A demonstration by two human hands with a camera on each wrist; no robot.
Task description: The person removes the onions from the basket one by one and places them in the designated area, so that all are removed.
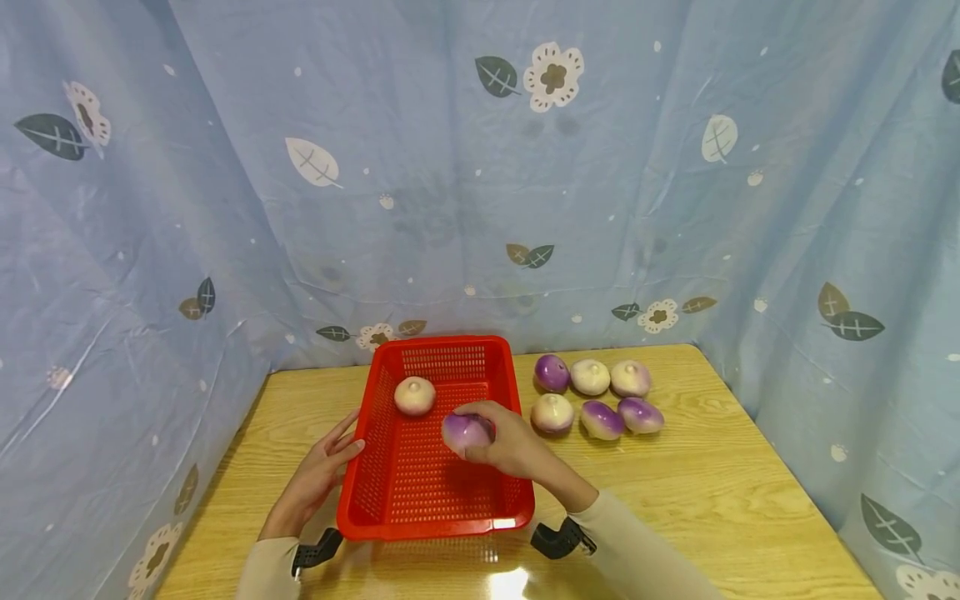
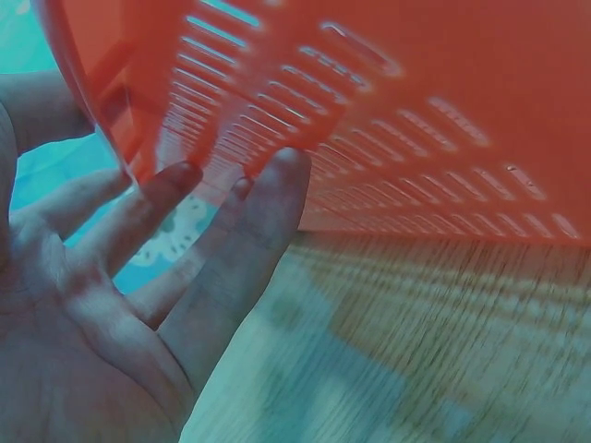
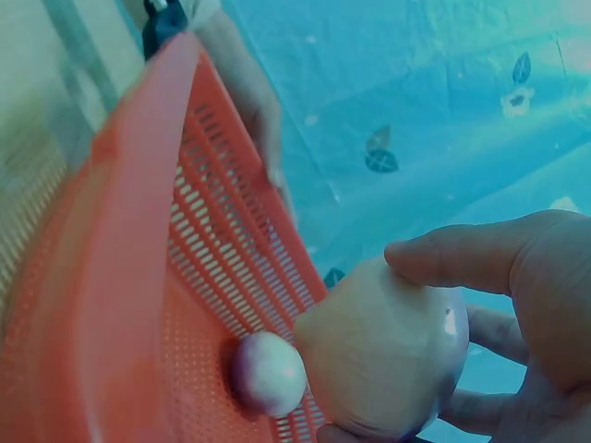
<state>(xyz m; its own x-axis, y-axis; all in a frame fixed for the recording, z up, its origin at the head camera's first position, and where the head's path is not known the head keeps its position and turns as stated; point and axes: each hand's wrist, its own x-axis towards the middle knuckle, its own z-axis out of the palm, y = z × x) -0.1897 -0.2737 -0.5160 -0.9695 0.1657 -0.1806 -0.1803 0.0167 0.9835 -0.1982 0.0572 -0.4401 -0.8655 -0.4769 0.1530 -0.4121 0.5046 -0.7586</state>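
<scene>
My right hand [image 1: 510, 442] grips a purple-and-white turnip [image 1: 465, 434] above the inside of a red plastic basket [image 1: 438, 527]. The thumb and fingers lie around the turnip, whose pale, pointed end [image 3: 365, 346] faces away from the palm in the right wrist view. At the basket's left side, my left hand [image 1: 318, 475] holds the rim. Its thumb crosses the rim while the spread fingers [image 2: 245, 245] touch the slotted outer wall. Another turnip [image 1: 415, 396] sits on the basket floor, near the back left.
Several more turnips [image 1: 590, 377] stand in two rows on the wooden table [image 1: 720, 483], to the right of the basket. A blue patterned curtain [image 1: 420, 208] hangs behind the table and along both sides. The basket's raised walls surround its perforated floor.
</scene>
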